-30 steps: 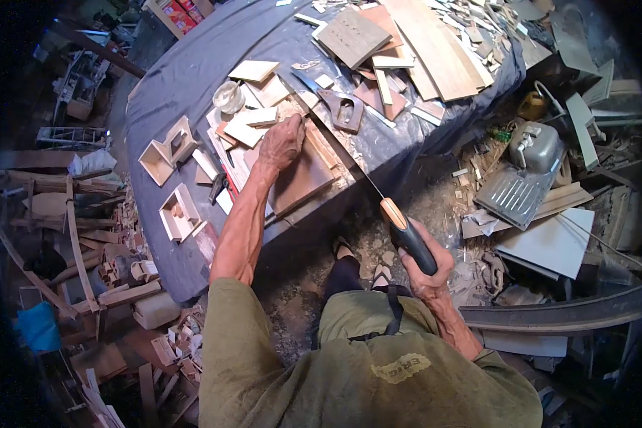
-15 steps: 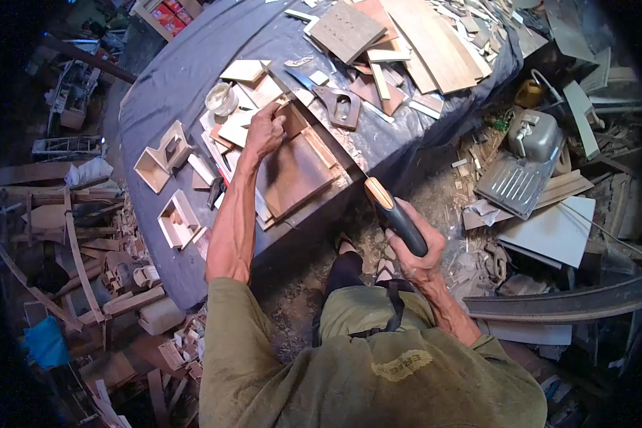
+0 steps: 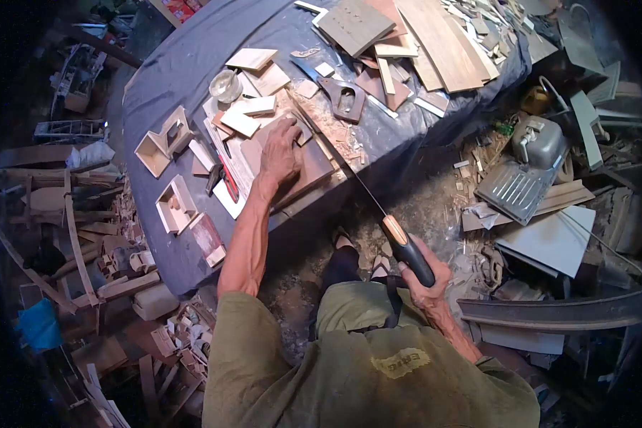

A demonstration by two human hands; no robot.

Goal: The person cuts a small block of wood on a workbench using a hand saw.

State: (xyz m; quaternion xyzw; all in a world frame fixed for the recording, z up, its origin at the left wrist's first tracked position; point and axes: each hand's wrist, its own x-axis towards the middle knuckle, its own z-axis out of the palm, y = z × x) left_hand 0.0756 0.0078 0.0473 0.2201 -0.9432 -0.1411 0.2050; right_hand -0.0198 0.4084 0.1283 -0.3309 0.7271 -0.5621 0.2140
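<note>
A handsaw with a black and orange handle (image 3: 410,258) is gripped in my right hand (image 3: 429,274), at the front of the table. Its thin blade (image 3: 357,180) slants up and left over the table edge, along the right side of a brown wooden board (image 3: 310,167). My left hand (image 3: 283,151) presses down on that board with bent fingers, gripping a small wooden piece (image 3: 302,131) beside the blade. The fingers partly hide this piece. Left of the hand lie pale wood offcuts (image 3: 241,123) and a red-handled tool (image 3: 228,175).
A second saw (image 3: 346,101) with a brown handle lies on the dark cloth-covered table (image 3: 214,71). A jar (image 3: 225,86) and small open wooden boxes (image 3: 175,205) stand at left. Boards (image 3: 442,43) are piled at the back right. A metal sink (image 3: 535,153) sits among floor debris.
My left hand has gone from a raised fist to pressing lower on the board. My right hand has drawn the saw down and back. The brown board has shifted beneath my left hand.
</note>
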